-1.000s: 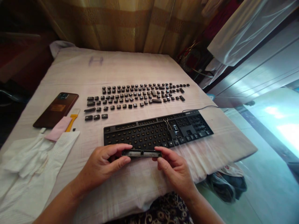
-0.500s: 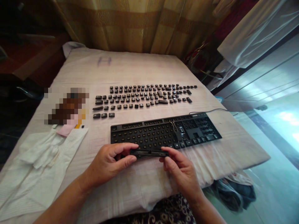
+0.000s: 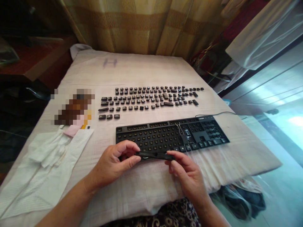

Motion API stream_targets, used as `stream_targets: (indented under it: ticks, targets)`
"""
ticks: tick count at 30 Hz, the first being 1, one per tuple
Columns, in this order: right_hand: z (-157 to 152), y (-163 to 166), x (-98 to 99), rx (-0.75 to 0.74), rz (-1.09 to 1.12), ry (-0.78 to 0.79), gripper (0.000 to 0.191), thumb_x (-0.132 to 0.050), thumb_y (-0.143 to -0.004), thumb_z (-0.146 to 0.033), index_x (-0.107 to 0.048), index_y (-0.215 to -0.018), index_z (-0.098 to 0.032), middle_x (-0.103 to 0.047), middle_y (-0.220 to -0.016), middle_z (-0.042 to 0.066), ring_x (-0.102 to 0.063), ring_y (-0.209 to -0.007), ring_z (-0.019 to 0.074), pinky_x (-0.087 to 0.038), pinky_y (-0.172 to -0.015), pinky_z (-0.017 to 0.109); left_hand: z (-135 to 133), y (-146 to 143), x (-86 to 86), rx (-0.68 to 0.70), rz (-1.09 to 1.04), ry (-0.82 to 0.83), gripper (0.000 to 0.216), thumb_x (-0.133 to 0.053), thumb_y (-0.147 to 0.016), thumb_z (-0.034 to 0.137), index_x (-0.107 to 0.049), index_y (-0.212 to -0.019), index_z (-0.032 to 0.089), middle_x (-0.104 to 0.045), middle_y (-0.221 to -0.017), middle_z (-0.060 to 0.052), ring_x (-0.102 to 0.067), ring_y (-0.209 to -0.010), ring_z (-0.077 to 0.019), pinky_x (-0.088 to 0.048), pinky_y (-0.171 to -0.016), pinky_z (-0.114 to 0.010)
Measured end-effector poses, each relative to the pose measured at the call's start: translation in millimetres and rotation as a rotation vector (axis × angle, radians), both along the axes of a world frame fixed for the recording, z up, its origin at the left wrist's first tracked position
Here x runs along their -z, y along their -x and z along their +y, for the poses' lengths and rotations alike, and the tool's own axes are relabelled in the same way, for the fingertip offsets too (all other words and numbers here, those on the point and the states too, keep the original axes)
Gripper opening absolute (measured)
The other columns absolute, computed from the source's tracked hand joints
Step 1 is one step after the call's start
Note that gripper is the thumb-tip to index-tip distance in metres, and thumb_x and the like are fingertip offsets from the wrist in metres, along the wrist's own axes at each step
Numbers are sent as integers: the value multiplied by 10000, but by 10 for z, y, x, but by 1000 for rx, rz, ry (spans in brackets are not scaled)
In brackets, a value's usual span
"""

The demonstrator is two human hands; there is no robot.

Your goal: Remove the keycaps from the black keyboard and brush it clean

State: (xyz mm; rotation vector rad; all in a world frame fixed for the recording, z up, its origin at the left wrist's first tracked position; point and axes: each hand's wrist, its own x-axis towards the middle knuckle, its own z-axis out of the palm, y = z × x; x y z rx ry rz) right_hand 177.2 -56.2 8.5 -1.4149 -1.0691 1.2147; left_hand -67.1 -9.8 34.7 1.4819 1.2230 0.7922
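Level with the keyboard's front edge, a long black space bar keycap (image 3: 155, 155) is held between my two hands. My left hand (image 3: 118, 160) pinches its left end between thumb and fingers. At the opposite end my right hand (image 3: 186, 170) grips it the same way. Behind and partly under them lies a black computer keyboard (image 3: 153, 135) with most of its keycaps off and the sockets showing. Several keys remain along its front row on the right. What looks like a binder clip with wire handles (image 3: 179, 128) rests on the keyboard.
Several rows of loose black keycaps (image 3: 132, 101) lie behind the keyboard. White cloth (image 3: 52, 160) and a blurred-out item (image 3: 73, 108) are at the left. A cable (image 3: 215, 113) runs off to the right across the pale bedsheet (image 3: 146, 69).
The whole view has shifted slightly, so things appear further right. The space bar has tilted a little between my hands, its right end now lower. Both hands still grip it.
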Motion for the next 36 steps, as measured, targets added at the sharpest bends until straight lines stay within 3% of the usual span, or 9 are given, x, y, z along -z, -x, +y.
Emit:
stream_targets:
  ticks: [8,19,36]
  targets:
    - [60,-40,-19,-72,17,-83,235,-709,-852,-270,-771,-1079,-275,-664,-661,-24,-614,-559,111,-522,-548,206,2,20,27,17,39,-114,124,-692,-829,321,-687,-869,204,-596,-617,47,-504,-529,-94,-412,-493,-182]
    - [51,-39,-11,-56,29,-117,250,-709,-854,-236,-771,-1094,-267,-689,-674,-12,-649,-584,117,-535,-557,194,-5,40,60,53,53,-181,84,-688,-848,285,-675,-883,210,-632,-641,50,-552,-554,-93,-440,-522,-174]
    - [3,-68,108,-62,-41,-124,274,-694,-895,-329,-745,-1156,-263,-690,-708,2,-657,-633,147,-553,-599,235,-8,26,59,71,92,-188,56,-668,-851,255,-640,-886,220,-660,-694,55,-578,-575,-83,-448,-530,-159]
